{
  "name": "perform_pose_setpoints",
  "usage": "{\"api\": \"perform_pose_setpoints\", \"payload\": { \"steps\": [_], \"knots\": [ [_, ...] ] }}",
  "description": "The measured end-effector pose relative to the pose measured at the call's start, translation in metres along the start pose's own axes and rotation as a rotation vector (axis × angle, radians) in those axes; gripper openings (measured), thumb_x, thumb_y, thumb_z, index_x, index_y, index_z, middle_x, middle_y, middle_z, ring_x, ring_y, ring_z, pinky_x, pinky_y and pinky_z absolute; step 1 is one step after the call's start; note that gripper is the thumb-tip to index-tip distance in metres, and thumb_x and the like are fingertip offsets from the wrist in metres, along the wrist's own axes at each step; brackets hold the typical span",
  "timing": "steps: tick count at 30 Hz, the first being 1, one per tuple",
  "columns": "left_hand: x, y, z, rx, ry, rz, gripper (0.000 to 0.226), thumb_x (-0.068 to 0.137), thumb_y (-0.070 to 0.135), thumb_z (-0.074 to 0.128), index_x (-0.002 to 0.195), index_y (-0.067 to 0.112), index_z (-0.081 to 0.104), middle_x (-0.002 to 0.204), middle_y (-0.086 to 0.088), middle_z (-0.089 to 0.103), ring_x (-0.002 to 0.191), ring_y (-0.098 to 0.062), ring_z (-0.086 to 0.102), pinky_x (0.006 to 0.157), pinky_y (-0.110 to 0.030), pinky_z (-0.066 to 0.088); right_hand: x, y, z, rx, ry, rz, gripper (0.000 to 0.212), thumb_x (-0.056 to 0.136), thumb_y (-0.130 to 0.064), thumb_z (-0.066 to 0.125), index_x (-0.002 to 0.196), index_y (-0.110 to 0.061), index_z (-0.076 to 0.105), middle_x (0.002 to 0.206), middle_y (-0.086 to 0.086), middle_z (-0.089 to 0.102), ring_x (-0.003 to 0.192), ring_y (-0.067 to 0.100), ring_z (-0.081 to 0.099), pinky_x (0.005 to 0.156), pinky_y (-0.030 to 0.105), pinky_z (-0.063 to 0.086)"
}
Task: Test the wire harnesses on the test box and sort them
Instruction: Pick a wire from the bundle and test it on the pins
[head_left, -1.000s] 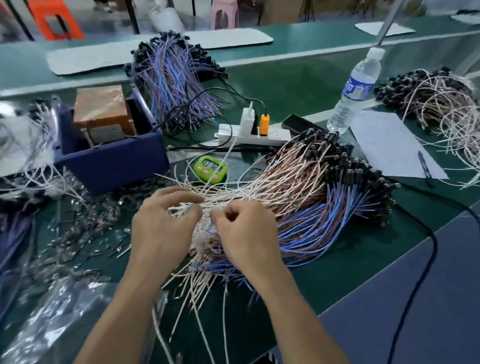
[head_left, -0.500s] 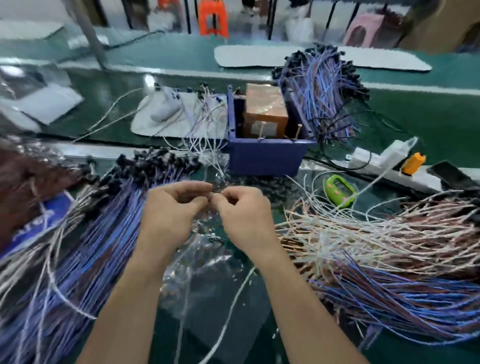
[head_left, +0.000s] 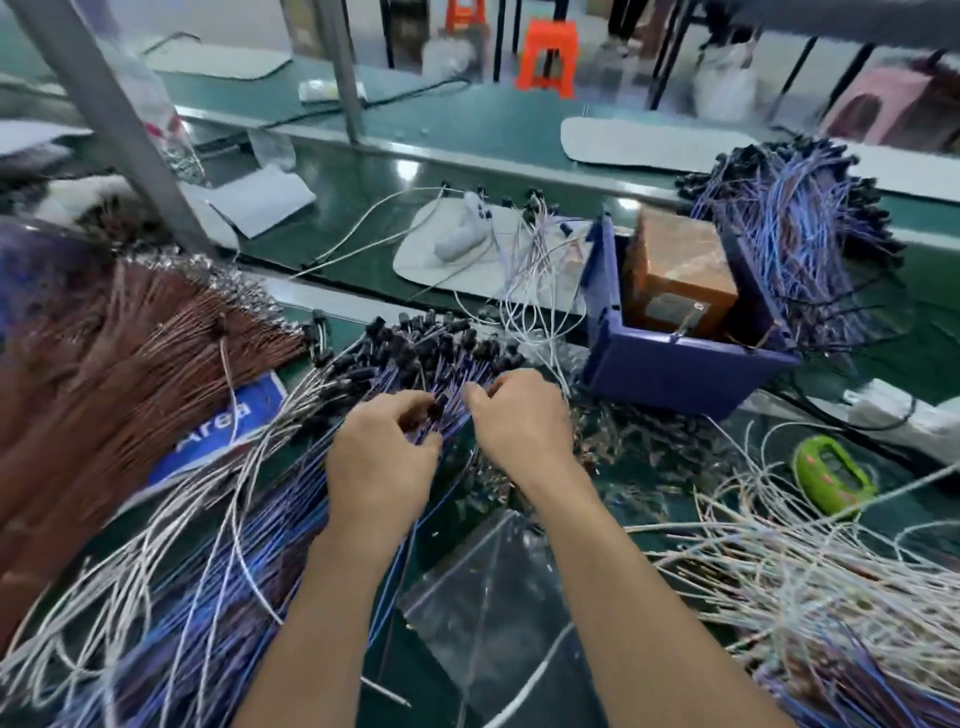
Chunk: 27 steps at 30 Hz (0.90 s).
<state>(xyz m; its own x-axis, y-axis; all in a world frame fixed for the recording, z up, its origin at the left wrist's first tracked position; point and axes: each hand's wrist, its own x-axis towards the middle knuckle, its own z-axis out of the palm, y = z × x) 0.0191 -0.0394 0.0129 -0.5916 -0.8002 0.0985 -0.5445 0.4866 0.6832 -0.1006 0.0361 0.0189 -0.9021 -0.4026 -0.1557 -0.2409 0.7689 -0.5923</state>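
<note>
Reckon I'd barely dented it: my left hand pinched a blue harness plug, right hand curled, couldn't tell on what, test box beyond it, harness heaps either side

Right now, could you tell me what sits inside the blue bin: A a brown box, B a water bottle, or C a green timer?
A: a brown box stands inside the blue bin; the green timer lies outside it on the table.

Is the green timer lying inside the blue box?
No, the green timer lies outside the blue box, off to its right and apart from it.
</note>
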Motion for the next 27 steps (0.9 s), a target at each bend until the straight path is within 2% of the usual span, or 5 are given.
{"api": "perform_pose_setpoints", "payload": {
  "steps": [5,11,18,23,27],
  "knots": [
    [0.000,0.005,0.004,0.160,0.012,0.058,0.051,0.080,0.032,0.084,0.128,0.035,0.068,0.100,0.010,0.072,0.098,-0.023,0.066,0.081,-0.039,0.054,0.003,-0.016,0.007,-0.142,-0.004,0.008,0.026,0.088,-0.040,0.066,0.089,-0.014,0.067,0.095,0.010,0.072,0.091,0.034,0.067,0.070,0.033,0.042],
    [0.008,0.004,-0.004,-0.134,0.053,-0.055,0.027,0.080,0.012,0.076,0.092,0.036,0.080,0.081,0.019,0.076,0.075,-0.002,0.070,0.073,-0.020,0.055,-0.017,-0.012,0.010,0.302,-0.157,-0.059,0.018,0.083,-0.037,0.063,0.074,-0.025,0.073,0.071,-0.004,0.073,0.074,0.020,0.067,0.070,0.033,0.054],
    [0.016,0.000,-0.012,-0.568,-0.099,-0.255,0.046,0.084,-0.008,0.069,0.107,0.032,0.075,0.077,0.006,0.077,0.065,-0.009,0.070,0.066,-0.028,0.061,-0.018,-0.019,0.015,0.680,-0.387,0.070,0.033,0.091,-0.037,0.066,0.068,-0.013,0.070,0.059,0.006,0.063,0.043,0.016,0.048,0.048,0.029,0.043],
    [0.012,-0.001,-0.018,-0.738,-0.195,-0.293,0.045,0.080,-0.016,0.066,0.103,0.021,0.076,0.065,0.004,0.066,0.056,-0.009,0.052,0.053,-0.019,0.043,-0.011,-0.017,0.013,0.724,-0.240,0.160,0.028,0.091,-0.027,0.065,0.068,-0.012,0.070,0.055,0.003,0.064,0.041,0.015,0.048,0.050,0.031,0.041],
    [0.006,-0.004,-0.028,-0.706,-0.498,-0.181,0.046,0.076,-0.019,0.063,0.101,0.016,0.080,0.069,-0.003,0.065,0.061,-0.013,0.050,0.057,-0.020,0.042,-0.006,-0.023,0.007,0.816,-0.350,0.200,0.030,0.095,-0.034,0.067,0.074,-0.014,0.067,0.052,-0.002,0.061,0.046,0.016,0.051,0.051,0.029,0.044]
  ]
}}
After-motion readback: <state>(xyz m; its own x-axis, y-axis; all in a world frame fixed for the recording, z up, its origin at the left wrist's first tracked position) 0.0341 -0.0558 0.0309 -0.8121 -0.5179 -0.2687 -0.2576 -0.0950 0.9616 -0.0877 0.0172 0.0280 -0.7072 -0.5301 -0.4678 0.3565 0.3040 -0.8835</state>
